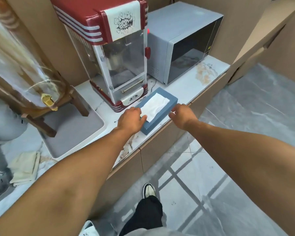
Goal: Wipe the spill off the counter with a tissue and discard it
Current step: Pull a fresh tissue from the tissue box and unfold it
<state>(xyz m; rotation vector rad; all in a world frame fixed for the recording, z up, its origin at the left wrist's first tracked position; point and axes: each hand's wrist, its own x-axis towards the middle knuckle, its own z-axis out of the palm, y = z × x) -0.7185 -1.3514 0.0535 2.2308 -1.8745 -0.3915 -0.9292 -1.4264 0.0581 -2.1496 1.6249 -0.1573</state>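
A blue tissue box (165, 109) lies near the front edge of the marble counter (191, 86), with a white tissue (156, 105) spread over its top. My left hand (130, 120) rests on the box's near left corner, fingers curled at the tissue's edge; whether it grips the tissue I cannot tell. My right hand (183, 115) hovers by the box's right side, fingers loosely apart and holding nothing. Brownish marks (203, 74) show on the counter in front of the microwave, and more of these marks (128, 145) lie under my left forearm.
A red popcorn machine (116, 53) stands just behind the box, a grey microwave (184, 46) to its right. At left, a glass drink dispenser (29, 77) sits on a wooden stand in a grey tray (75, 132). A folded cloth (24, 167) lies nearer me.
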